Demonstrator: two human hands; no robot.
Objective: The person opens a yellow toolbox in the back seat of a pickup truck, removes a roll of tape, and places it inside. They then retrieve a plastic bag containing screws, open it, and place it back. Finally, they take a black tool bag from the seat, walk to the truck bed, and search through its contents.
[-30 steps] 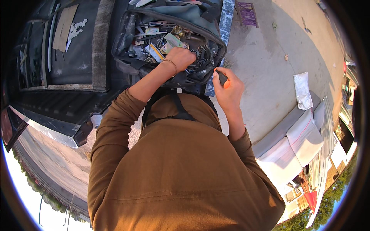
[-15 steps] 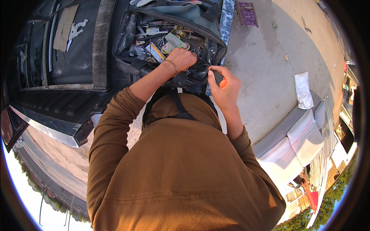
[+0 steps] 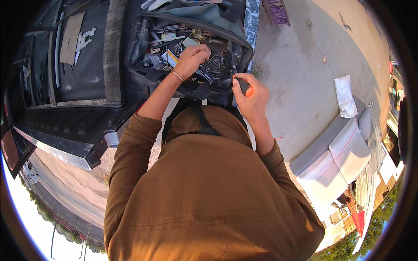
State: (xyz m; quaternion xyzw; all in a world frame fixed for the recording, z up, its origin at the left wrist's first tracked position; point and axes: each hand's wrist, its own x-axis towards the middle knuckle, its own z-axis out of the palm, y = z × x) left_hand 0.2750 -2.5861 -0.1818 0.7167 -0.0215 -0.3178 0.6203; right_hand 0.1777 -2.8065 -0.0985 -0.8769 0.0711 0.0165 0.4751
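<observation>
A dark tool bag (image 3: pixel 136 48) lies open in front of me, full of loose hardware. My left hand (image 3: pixel 194 59) is over the middle of it, fingers curled; whatever they hold, if anything, is hidden. Beside that hand are a pale green piece (image 3: pixel 190 42), a yellow-and-white strip (image 3: pixel 172 58) and a heap of screws (image 3: pixel 214 64). At the bag's near right corner my right hand (image 3: pixel 254 98) grips what looks like a screwdriver (image 3: pixel 242 85) by its black and orange handle, pinched between thumb and fingers. Its thin shaft points toward the bag and is hard to make out.
The bag rests on a dark truck bed (image 3: pixel 87 82) with a wooden beam (image 3: pixel 114 52). White gloves (image 3: pixel 155 4) lie behind it. To the right are a purple metal frame (image 3: pixel 277 12), a white sack (image 3: pixel 345 96) and a grey sofa (image 3: pixel 335 152) on the ground.
My left hand has moved left and slightly farther away, uncovering the screws on the right side of the bag. My right hand keeps its grip at the bag's corner.
</observation>
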